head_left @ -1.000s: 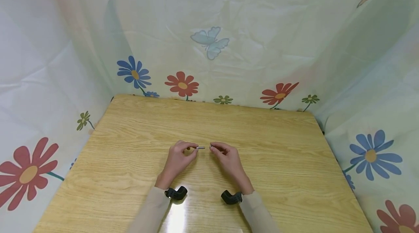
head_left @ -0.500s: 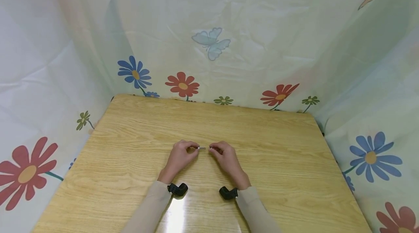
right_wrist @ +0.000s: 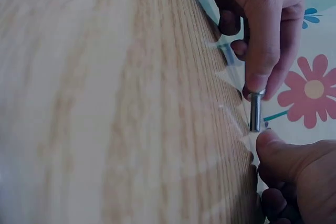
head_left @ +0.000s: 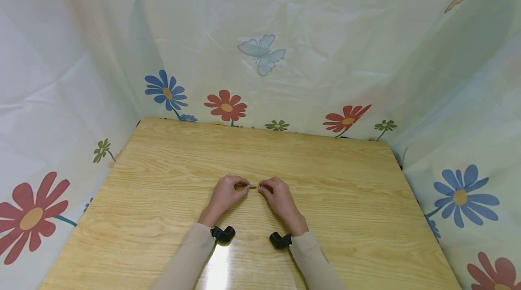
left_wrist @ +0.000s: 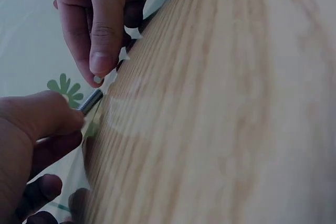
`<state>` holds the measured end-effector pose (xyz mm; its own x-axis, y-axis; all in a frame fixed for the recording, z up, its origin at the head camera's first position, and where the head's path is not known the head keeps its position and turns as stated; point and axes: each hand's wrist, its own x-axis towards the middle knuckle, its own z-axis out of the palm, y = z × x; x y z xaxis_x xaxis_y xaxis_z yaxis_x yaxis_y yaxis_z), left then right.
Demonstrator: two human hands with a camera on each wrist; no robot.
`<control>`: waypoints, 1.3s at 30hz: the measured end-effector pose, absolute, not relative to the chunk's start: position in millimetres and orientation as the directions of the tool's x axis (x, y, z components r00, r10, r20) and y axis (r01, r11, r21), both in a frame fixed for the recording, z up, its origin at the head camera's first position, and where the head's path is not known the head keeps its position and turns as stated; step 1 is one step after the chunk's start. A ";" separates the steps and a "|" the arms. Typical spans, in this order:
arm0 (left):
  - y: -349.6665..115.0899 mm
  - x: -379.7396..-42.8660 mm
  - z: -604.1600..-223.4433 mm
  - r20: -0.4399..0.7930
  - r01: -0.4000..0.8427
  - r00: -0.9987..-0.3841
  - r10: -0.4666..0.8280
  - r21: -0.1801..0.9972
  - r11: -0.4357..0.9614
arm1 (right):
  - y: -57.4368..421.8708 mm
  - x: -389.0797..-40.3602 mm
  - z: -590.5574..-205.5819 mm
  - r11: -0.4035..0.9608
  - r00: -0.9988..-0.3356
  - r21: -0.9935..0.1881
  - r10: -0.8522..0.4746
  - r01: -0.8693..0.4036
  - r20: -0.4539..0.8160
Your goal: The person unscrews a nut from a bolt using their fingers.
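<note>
Between thumb and fingers my left hand (head_left: 225, 194) pinches a silvery bolt (head_left: 253, 187), its shank pointing right toward the other hand. Threads show along the bolt (left_wrist: 92, 101) in the left wrist view; its head end is mostly covered by the fingers. My right hand (head_left: 280, 196) pinches a tiny metal piece, which looks like a nut (left_wrist: 97, 79), at the fingertips. A small gap separates the bolt's free end from that nut. In the right wrist view the bolt (right_wrist: 255, 113) hangs from the left hand (right_wrist: 265, 30), just above the right thumb (right_wrist: 269, 142).
Both hands are over a wooden table (head_left: 325, 172) with a glossy surface. Pale curtains (head_left: 309, 54) printed with flowers and butterflies enclose its back and sides. A black wrist camera (head_left: 224, 235) sits on the left wrist and another camera (head_left: 280, 240) on the right.
Both hands have come slightly closer together, narrowing the gap between the bolt and the nut. Each hand keeps its pinch.
</note>
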<state>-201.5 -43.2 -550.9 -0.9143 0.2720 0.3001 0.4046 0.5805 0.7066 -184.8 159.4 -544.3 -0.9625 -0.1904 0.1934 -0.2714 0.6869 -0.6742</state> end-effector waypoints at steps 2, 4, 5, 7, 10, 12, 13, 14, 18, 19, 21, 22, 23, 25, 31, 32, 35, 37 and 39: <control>-43.0 -202.1 -551.1 0.294 0.403 -0.915 0.277 0.702 0.587 | 158.1 -185.0 -543.5 0.694 -0.966 -0.672 -0.187 -0.260 0.181; -42.8 -202.7 -551.1 0.285 0.400 -0.916 0.282 0.700 0.592 | 156.9 -185.1 -542.5 0.701 -0.969 -0.668 -0.183 -0.248 0.168; -42.6 -202.8 -551.3 0.282 0.399 -0.916 0.283 0.699 0.594 | 156.3 -185.1 -541.9 0.705 -0.970 -0.666 -0.181 -0.243 0.162; -42.3 -203.1 -551.6 0.276 0.394 -0.919 0.282 0.701 0.594 | 155.4 -185.1 -541.1 0.709 -0.972 -0.665 -0.177 -0.233 0.151; -42.1 -203.1 -551.6 0.271 0.389 -0.920 0.282 0.700 0.599 | 153.9 -185.0 -540.6 0.709 -0.973 -0.667 -0.178 -0.231 0.147; -41.9 -202.8 -551.4 0.269 0.389 -0.921 0.282 0.694 0.606 | 153.1 -184.6 -541.0 0.708 -0.973 -0.668 -0.179 -0.232 0.148; -41.8 -202.6 -551.4 0.266 0.386 -0.922 0.283 0.693 0.609 | 152.8 -184.4 -541.4 0.708 -0.973 -0.667 -0.179 -0.232 0.148; -41.8 -202.3 -551.3 0.263 0.385 -0.922 0.284 0.694 0.608 | 152.5 -184.2 -541.7 0.707 -0.973 -0.669 -0.177 -0.231 0.148; -41.8 -201.4 -551.7 0.256 0.379 -0.925 0.282 0.695 0.611 | 151.8 -183.5 -542.5 0.707 -0.974 -0.669 -0.170 -0.227 0.151; -41.7 -201.4 -551.8 0.253 0.374 -0.926 0.279 0.698 0.610 | 151.8 -183.3 -542.6 0.707 -0.974 -0.670 -0.168 -0.226 0.151; -41.4 -201.1 -552.2 0.252 0.372 -0.927 0.276 0.697 0.613 | 152.0 -182.8 -542.6 0.708 -0.975 -0.671 -0.165 -0.222 0.148; -41.3 -201.0 -552.3 0.252 0.372 -0.928 0.276 0.696 0.614 | 152.0 -182.6 -542.6 0.707 -0.976 -0.673 -0.163 -0.218 0.145; -41.2 -201.0 -552.4 0.251 0.371 -0.928 0.276 0.696 0.615 | 152.1 -182.4 -542.6 0.707 -0.976 -0.674 -0.161 -0.216 0.144; -40.8 -201.1 -552.6 0.248 0.370 -0.928 0.276 0.694 0.617 | 152.5 -182.1 -542.6 0.706 -0.976 -0.674 -0.160 -0.217 0.148; -40.3 -201.8 -552.5 0.243 0.368 -0.929 0.280 0.698 0.614 | 154.1 -182.1 -542.9 0.697 -0.975 -0.682 -0.161 -0.221 0.153; -40.5 -201.9 -552.3 0.242 0.367 -0.929 0.281 0.701 0.611 | 154.4 -182.1 -543.0 0.695 -0.976 -0.685 -0.161 -0.220 0.149; -40.7 -202.5 -551.6 0.234 0.365 -0.929 0.287 0.707 0.605 | 156.8 -182.2 -541.8 0.686 -0.978 -0.697 -0.165 -0.208 0.129; -41.6 -202.6 -551.2 0.224 0.363 -0.929 0.296 0.712 0.601 | 159.6 -182.2 -541.3 0.683 -0.978 -0.702 -0.178 -0.203 0.109; -43.2 -203.0 -550.9 0.208 0.356 -0.930 0.304 0.720 0.595 | 163.0 -182.6 -540.2 0.676 -0.977 -0.710 -0.194 -0.198 0.088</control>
<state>-203.0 -43.2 -550.9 -0.9296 0.3044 0.2079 0.3561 0.5953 0.7203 -182.6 163.0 -540.2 -0.9771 -0.1937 0.0881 -0.1979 0.6756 -0.7102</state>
